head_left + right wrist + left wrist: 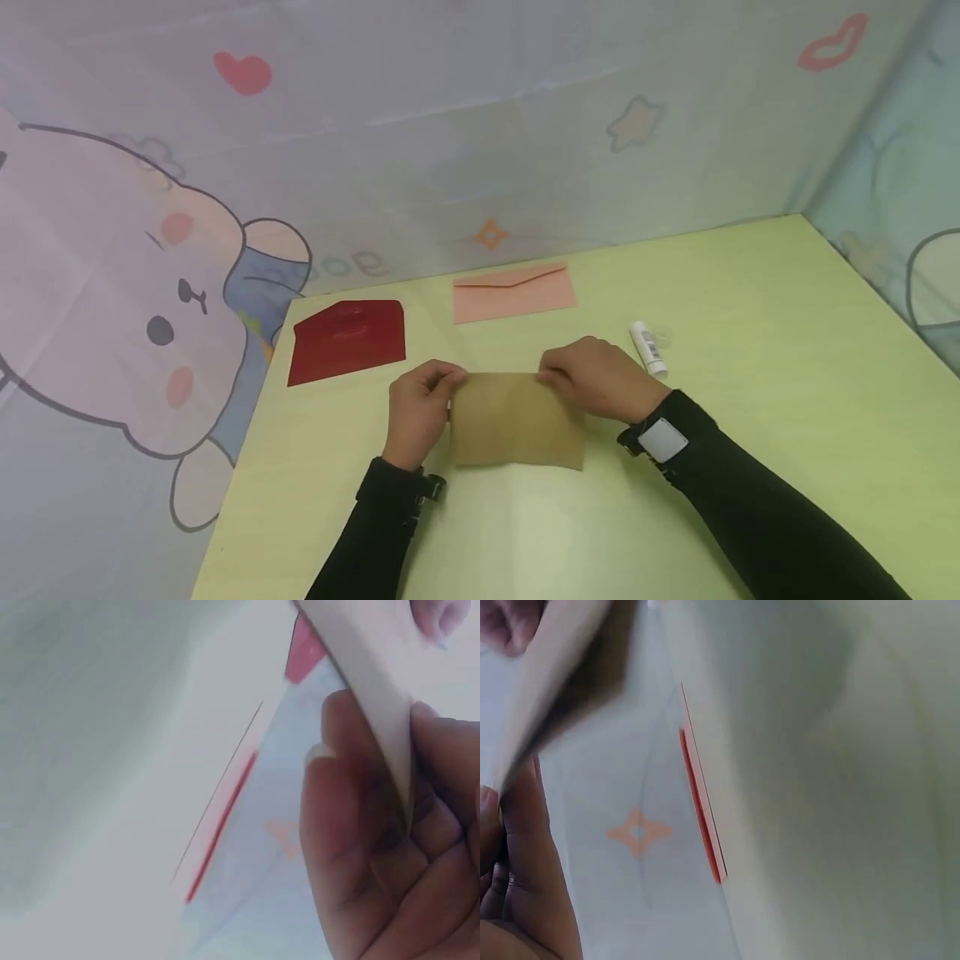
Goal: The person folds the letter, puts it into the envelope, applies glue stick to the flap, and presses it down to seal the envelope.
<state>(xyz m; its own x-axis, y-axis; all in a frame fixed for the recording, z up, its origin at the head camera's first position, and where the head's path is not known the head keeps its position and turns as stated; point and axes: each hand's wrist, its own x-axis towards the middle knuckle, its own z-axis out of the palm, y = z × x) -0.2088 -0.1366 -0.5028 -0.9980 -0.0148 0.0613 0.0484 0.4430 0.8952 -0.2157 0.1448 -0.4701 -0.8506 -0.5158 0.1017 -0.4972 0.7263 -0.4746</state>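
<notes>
A brown kraft-paper envelope (517,425) is held up in front of me, its broad side facing the head camera. My left hand (416,412) pinches its upper left corner between thumb and fingers. At the upper right, my right hand (603,379) grips the top edge. In the left wrist view the envelope (562,675) appears nearly edge-on, with a dark underside or fold. The right wrist view has its edge (367,667) running down between the thumb and the curled fingers.
On the pale yellow table (765,333) a red envelope (348,346) lies at the left with its flap up. A pink envelope (513,296) lies near the back edge. A white glue stick (648,348) lies beyond my right hand. A printed cloth (450,125) hangs behind.
</notes>
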